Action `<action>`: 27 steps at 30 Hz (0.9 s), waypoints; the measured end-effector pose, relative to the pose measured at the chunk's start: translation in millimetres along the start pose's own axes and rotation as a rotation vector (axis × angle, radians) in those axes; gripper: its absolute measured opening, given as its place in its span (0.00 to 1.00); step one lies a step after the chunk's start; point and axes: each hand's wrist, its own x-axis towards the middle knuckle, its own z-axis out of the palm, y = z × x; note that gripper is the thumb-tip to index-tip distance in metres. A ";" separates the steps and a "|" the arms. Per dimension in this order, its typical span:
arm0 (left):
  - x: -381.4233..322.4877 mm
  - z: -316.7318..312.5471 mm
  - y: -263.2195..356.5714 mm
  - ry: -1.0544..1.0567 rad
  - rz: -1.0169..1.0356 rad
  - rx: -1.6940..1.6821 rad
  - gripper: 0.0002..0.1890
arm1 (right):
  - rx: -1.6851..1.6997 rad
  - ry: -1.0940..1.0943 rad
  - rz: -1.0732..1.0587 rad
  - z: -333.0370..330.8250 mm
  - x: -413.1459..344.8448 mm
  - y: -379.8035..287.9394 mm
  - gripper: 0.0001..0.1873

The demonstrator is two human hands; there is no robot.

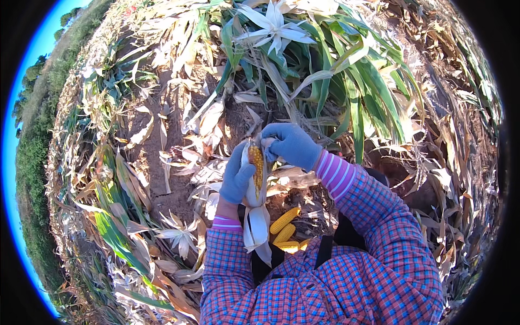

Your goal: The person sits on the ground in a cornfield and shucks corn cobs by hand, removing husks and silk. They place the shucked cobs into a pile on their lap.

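Observation:
An ear of corn (pixel 256 168) with yellow kernels shows through its parted pale husk (pixel 256 228), which hangs down below it. My left hand (pixel 237 174), in a grey-blue glove, grips the ear from the left with the thumb across its front. At the ear's upper end my right hand (pixel 293 145), gloved alike, pinches a piece of husk on the right side. Its fingertips partly hide what it holds. Below the hands, several husked yellow corn cobs (pixel 285 221) lie on the ground close to my body.
A heap of green corn stalks and leaves (pixel 325 69) lies ahead, topped by an opened white husk (pixel 276 28). Another spread husk (pixel 178 235) is at lower left. Dry leaves litter the brown soil (pixel 162 195). Green bushes (pixel 36 183) line the far left.

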 end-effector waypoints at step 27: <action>4.9 3.1 -23.4 0.228 -0.082 -0.145 0.28 | 0.486 -0.028 0.014 12.1 14.7 30.7 0.09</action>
